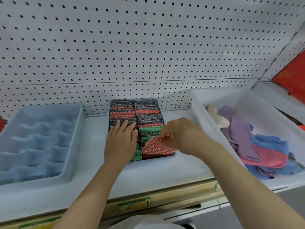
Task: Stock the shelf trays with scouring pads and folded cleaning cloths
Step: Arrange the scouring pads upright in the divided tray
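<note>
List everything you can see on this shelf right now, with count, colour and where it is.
Scouring pads: many, grey, red, green, packed in two rows in middle tray.
Red pad: one, front of right row.
Middle tray: one, blue-grey, shelf centre.
Divided tray: one, pale blue, left.
White bin: one, right.
Cloths: several, purple, blue, pink, cream, loose in bin.
Pegboard: one, white, behind.
Left hand: flat on left row.
Right hand: pinching red pad.

A shop aisle: white pegboard backing, shelf with price-label strip, trays of stock.
</note>
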